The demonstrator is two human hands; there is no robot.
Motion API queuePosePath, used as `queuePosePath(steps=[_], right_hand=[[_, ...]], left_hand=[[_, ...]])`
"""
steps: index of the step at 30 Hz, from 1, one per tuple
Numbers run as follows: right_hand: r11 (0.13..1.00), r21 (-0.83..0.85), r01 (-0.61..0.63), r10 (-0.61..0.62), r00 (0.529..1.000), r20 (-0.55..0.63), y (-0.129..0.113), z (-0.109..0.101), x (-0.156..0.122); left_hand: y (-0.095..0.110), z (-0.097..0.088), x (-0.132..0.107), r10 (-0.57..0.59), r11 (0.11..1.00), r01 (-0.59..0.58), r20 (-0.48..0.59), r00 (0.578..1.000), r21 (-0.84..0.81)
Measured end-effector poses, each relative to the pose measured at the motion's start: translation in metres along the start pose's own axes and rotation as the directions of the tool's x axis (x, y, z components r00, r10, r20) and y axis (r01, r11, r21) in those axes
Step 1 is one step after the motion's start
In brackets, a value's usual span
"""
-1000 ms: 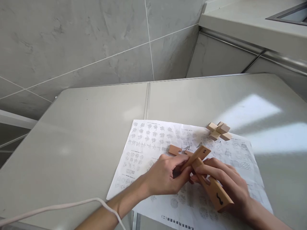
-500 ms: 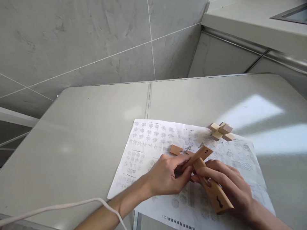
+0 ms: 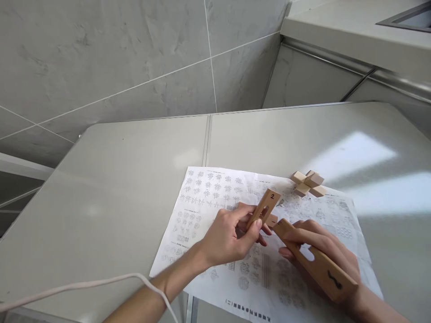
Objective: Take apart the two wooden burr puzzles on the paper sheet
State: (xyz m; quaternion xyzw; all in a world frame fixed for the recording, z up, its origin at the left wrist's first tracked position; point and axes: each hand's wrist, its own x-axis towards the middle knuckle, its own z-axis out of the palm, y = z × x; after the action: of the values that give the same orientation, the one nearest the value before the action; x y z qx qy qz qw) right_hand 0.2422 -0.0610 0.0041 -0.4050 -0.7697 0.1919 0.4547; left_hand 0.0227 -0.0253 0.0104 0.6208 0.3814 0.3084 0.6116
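Note:
My left hand (image 3: 232, 235) pinches a slotted wooden puzzle piece (image 3: 268, 201) marked "2", its top end tilted up and to the right. In my right hand (image 3: 328, 249) is a longer wooden puzzle piece (image 3: 332, 274) with a cut-out in its middle and a dark squiggle near one end. The two pieces are apart, with a small gap between them. Another wooden piece (image 3: 272, 220) shows behind my left fingers, partly hidden. Both hands are above a printed instruction sheet (image 3: 198, 224).
An assembled wooden burr puzzle (image 3: 308, 183) sits at the sheet's far edge. A pale cable (image 3: 101, 281) crosses my left forearm. The folding table (image 3: 141, 179) has a seam down its middle. A tiled wall (image 3: 134, 54) stands behind it, and a counter (image 3: 353, 27) at the far right.
The two wooden pieces, touching or crossed before, are now separated. My right hand has drawn its piece right and toward me; my left hand has turned the "2" piece so its slot shows.

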Motion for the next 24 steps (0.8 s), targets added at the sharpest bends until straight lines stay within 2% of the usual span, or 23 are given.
queuePosePath(steps=[4,8,12,15,20,22,24], right_hand=[[0.997,-0.03,-0.077,0.075,0.995,-0.073,0.005,0.001,0.005],[0.979,-0.071,-0.192,0.182,0.976,-0.121,0.014,0.001,0.004],[0.977,-0.056,-0.205,0.199,0.975,-0.093,0.018,0.0,0.007],[0.979,-0.043,-0.201,0.199,0.978,-0.057,0.018,-0.001,0.012],[0.968,-0.077,-0.237,0.234,0.971,-0.05,0.024,-0.001,0.012],[0.955,-0.089,-0.283,0.281,0.959,-0.035,0.027,0.0,0.008],[0.939,-0.053,-0.339,0.339,0.941,-0.016,0.029,0.002,0.005]], left_hand=[[0.001,0.0,-0.001,0.024,0.999,-0.022,-0.041,0.999,0.032],[0.003,-0.004,-0.001,0.016,0.999,-0.008,-0.149,0.989,0.052],[0.006,-0.012,0.0,0.039,0.995,-0.013,-0.257,0.966,0.1],[0.008,-0.017,0.001,0.061,0.991,-0.023,-0.289,0.955,0.135],[0.007,-0.026,0.004,0.195,0.943,-0.105,-0.268,0.943,0.317],[0.005,-0.029,0.005,0.274,0.89,-0.174,-0.189,0.943,0.421],[0.001,-0.033,0.005,0.32,0.83,-0.247,-0.062,0.946,0.501]])
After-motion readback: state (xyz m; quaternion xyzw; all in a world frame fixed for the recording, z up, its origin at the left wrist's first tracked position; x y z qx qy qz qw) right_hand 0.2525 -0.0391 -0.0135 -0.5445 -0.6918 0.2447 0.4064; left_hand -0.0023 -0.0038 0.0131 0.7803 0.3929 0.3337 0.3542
